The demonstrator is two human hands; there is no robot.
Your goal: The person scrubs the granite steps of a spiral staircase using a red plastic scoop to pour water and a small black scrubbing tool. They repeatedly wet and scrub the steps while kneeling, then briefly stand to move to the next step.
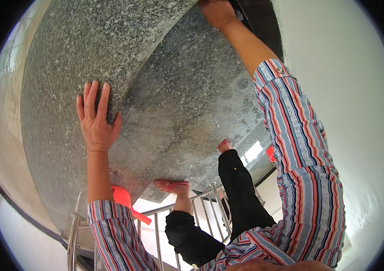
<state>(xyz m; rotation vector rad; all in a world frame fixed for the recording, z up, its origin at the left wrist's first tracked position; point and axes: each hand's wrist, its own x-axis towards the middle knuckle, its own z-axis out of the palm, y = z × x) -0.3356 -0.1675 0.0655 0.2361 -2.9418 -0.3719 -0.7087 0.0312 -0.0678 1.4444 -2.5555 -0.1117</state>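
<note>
My left hand (pixel 99 118) lies palm down, fingers apart, on a speckled grey granite slab (pixel 87 44), close to its curved edge. That slab looks like a stair step, with a second granite surface (pixel 185 88) alongside it. Up at the top rim of the picture is my right hand (pixel 217 13), near the dark corner by the white wall. Its fingers are partly cut off, so I cannot tell whether it holds anything. Dull, lighter smears mark the second surface. My feet, in red flip-flops (pixel 171 184), stand below.
A stainless steel railing (pixel 158 233) runs behind my legs. Beside my left forearm is a red plastic object with a handle (pixel 122 196), perhaps a dustpan. Another red item (pixel 270 154) shows partly behind my right sleeve. A white wall (pixel 341 101) rises on the right.
</note>
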